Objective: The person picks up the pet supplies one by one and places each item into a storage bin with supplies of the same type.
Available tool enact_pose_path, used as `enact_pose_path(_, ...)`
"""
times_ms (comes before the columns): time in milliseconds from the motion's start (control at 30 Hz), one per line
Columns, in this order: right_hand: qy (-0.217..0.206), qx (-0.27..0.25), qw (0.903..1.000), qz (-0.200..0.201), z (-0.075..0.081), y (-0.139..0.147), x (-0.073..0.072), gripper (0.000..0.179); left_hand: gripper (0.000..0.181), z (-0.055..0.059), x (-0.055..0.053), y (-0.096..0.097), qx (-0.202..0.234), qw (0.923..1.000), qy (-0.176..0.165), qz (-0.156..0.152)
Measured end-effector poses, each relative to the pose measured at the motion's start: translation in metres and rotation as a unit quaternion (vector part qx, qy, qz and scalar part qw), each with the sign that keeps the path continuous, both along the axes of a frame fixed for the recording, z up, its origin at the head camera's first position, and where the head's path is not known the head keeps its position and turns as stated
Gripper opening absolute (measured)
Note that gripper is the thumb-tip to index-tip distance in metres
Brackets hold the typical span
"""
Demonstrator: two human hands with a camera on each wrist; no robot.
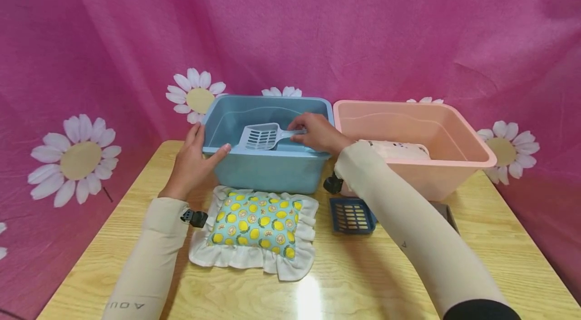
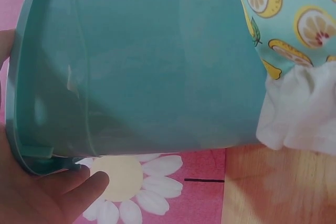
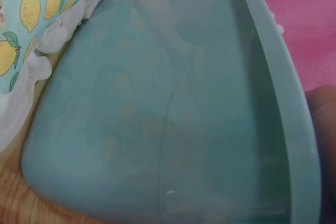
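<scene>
My right hand pinches the handle of a pale blue slotted litter scoop above the inside of the blue litter box. The scoop's head points left. At the box's front left corner, my left hand grips the rim. In the left wrist view its fingers reach under the rim's edge while the thumb shows on the other side. The right wrist view has mostly the box's front wall, and the scoop is hidden there.
A pink litter box stands right of the blue one, with a pale printed package inside. In front lie a lemon-print cushion with white ruffles and a dark blue scoop. A dark object is partly behind the right forearm.
</scene>
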State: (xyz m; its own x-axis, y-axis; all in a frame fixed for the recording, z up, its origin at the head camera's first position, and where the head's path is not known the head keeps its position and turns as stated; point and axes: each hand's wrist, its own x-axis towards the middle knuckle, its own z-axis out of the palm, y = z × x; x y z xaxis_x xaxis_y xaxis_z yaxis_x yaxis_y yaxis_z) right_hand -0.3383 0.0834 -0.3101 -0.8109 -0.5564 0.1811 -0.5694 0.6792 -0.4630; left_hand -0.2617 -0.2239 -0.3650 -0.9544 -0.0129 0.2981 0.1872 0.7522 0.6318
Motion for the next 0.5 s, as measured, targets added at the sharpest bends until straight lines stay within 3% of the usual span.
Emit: enact_pose_path(500, 0.01, 0.022, 0.9993, 0.028, -0.0001, -0.0066, -0.0006, 0.022, 0.099, -0.0013, -0.0019, -0.0031, -0.007, 0.9999, 0.014, -0.005)
